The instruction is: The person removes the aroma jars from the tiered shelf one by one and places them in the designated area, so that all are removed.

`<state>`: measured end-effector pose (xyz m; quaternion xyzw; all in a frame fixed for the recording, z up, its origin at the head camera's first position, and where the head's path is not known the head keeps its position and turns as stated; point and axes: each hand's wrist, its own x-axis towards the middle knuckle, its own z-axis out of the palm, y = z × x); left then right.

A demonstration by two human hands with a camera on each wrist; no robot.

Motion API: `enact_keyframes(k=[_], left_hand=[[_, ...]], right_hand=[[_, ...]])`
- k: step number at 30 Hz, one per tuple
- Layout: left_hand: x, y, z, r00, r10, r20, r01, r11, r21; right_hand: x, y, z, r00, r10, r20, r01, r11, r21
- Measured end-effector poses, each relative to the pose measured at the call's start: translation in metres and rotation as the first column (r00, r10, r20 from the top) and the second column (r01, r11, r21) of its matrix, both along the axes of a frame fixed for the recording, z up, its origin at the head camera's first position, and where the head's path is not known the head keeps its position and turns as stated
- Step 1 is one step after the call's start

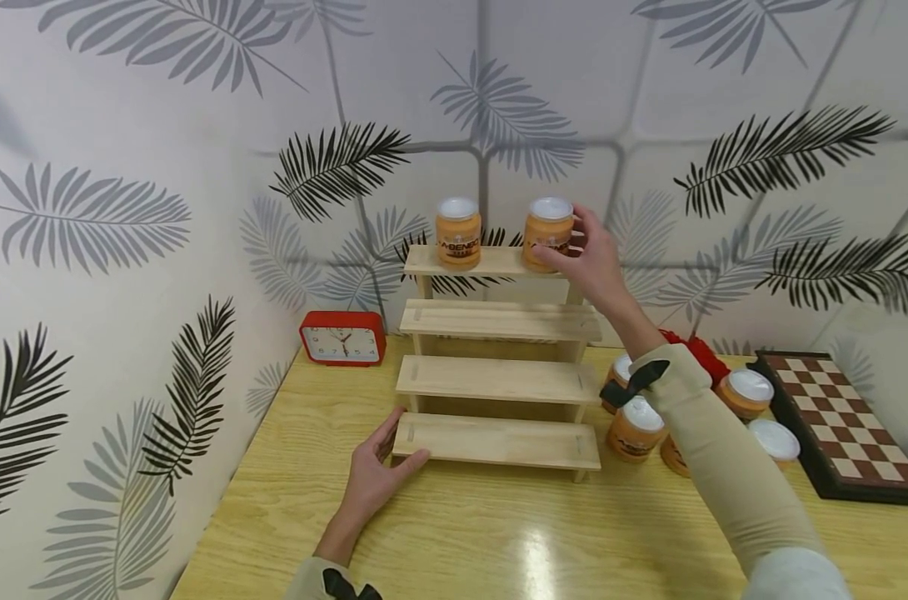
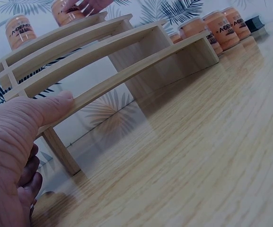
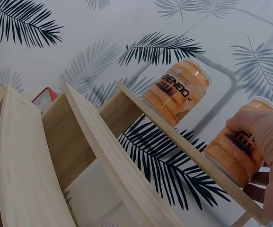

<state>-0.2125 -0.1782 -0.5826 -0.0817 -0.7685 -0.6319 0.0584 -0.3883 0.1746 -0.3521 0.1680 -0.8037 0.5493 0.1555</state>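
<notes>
A wooden rack [image 1: 497,380] with several stepped shelves stands on the table against the wall. On its top shelf, toward the right end, my right hand [image 1: 596,258] grips an orange jar [image 1: 548,229] with a white lid, thumb in front and fingers round its far side. In the right wrist view that jar [image 3: 235,151] stands at the shelf edge. Another jar [image 1: 458,233] like it stands on the same shelf to the left. My left hand [image 1: 375,471] holds the left end of the lowest shelf, thumb on top and fingers beside and below, as the left wrist view shows.
Several more orange jars [image 1: 636,430] stand on the table right of the rack, partly behind the right sleeve. A red clock [image 1: 342,337] sits at the back left. Further right lie a chessboard [image 1: 844,417] and a red item [image 1: 697,354], mostly hidden.
</notes>
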Motion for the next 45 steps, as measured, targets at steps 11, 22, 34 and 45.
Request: enact_keyframes(k=[11,22,34,45], left_hand=[[0.001,0.001,0.000,1.000,0.000,0.013,0.000,1.000,-0.019],[-0.002,0.000,0.002,1.000,-0.001,-0.010,0.001,0.999,-0.032],[0.003,0.006,0.012,1.000,0.017,0.022,-0.017,1.000,0.001],[0.016,0.009,0.036,1.000,0.005,0.006,-0.005,1.000,0.001]], right_hand=[[0.002,-0.002,-0.003,0.996,-0.082,-0.020,0.081,0.996,-0.039],[0.006,0.002,-0.004,0.990,-0.120,-0.074,0.113,0.989,-0.092],[0.026,0.015,-0.005,0.988,-0.116,-0.100,0.105,0.988,-0.116],[0.058,0.027,-0.011,0.979,-0.127,-0.162,0.105,0.985,-0.139]])
